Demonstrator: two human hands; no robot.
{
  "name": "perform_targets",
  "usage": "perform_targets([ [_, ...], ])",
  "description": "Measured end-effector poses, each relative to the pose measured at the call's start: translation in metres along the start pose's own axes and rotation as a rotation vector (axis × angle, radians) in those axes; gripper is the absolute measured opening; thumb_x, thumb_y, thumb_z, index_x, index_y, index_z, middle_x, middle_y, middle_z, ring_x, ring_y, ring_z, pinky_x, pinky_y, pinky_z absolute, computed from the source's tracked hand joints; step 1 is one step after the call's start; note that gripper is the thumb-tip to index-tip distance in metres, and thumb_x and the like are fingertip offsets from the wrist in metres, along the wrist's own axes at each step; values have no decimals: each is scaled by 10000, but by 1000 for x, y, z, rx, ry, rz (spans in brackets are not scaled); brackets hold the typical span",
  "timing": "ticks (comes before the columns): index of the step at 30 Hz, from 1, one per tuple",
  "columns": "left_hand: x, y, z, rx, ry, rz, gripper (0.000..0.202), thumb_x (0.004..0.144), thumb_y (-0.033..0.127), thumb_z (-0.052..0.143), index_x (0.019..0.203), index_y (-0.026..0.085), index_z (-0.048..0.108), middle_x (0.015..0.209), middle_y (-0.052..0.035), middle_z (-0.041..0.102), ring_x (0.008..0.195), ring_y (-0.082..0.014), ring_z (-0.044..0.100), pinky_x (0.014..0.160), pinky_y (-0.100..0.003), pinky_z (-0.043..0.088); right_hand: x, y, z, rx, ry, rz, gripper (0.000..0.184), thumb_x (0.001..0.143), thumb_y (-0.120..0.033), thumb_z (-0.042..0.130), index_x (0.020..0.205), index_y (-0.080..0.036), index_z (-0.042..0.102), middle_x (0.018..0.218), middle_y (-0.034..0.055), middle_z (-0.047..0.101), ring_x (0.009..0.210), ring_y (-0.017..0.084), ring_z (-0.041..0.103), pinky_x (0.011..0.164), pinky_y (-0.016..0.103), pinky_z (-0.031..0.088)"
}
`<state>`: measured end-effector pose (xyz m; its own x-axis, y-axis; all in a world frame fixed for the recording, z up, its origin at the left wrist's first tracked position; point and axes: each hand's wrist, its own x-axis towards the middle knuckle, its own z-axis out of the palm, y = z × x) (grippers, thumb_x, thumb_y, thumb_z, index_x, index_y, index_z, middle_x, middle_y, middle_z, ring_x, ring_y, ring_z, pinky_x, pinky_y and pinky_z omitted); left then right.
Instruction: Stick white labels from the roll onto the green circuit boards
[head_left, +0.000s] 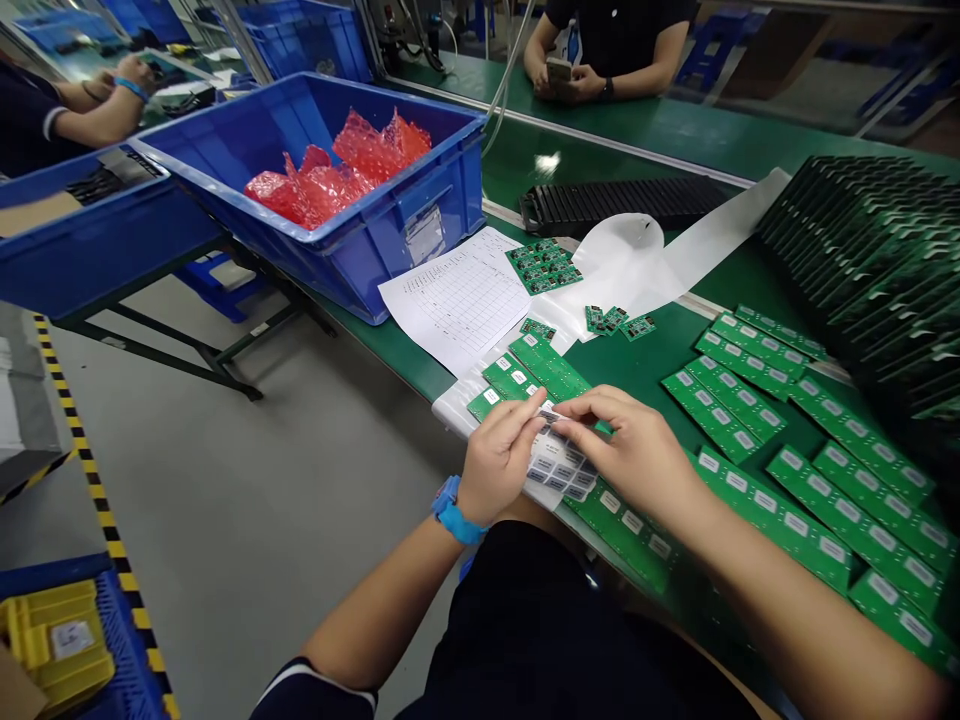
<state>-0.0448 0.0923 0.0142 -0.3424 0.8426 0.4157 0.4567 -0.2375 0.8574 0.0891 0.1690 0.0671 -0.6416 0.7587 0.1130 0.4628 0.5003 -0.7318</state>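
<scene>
A sheet of small printed labels is held over the table's near edge, some of its rows silvery grey and others white. My left hand pinches the sheet's upper left edge between thumb and fingers. At the sheet's top, my right hand is closed, thumb and index finger together at a label; whether that label is lifted off cannot be made out. Just beyond my hands lie green circuit board strips with white labels. Another labelled strip lies under my right wrist.
Many labelled board strips cover the right side, before a rack of upright boards. Small boards lie by a printed form. A blue bin holds red bubble wrap. Across the table a person holds a phone.
</scene>
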Motion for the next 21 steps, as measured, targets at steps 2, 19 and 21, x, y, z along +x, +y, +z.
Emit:
perform_targets([
  [2, 0, 0, 1, -26, 52, -46, 264, 862, 225, 535, 1108, 220, 629, 930, -39, 657, 824, -147, 614, 739, -261, 503, -1, 0, 2, -11, 41, -20, 75, 794, -204, 575, 820, -230, 640, 793, 8, 612, 761, 150, 585, 667, 267, 466],
  [19, 1, 1, -2, -28, 2, -254, 151, 883, 236, 474, 816, 178, 597, 779, -31, 618, 750, -149, 590, 692, -254, 460, 4, 6, 7, -141, 138, -337, 95, 803, -155, 582, 879, -177, 635, 760, 42, 599, 756, 154, 549, 662, 289, 480],
  [21, 0, 2, 0, -61, 8, -297, 137, 882, 251, 480, 858, 183, 597, 815, -37, 635, 770, -155, 600, 690, -253, 464, 3, 7, 9, -170, 157, -378, 124, 809, -134, 566, 904, -171, 636, 759, 49, 600, 759, 160, 537, 668, 303, 478],
])
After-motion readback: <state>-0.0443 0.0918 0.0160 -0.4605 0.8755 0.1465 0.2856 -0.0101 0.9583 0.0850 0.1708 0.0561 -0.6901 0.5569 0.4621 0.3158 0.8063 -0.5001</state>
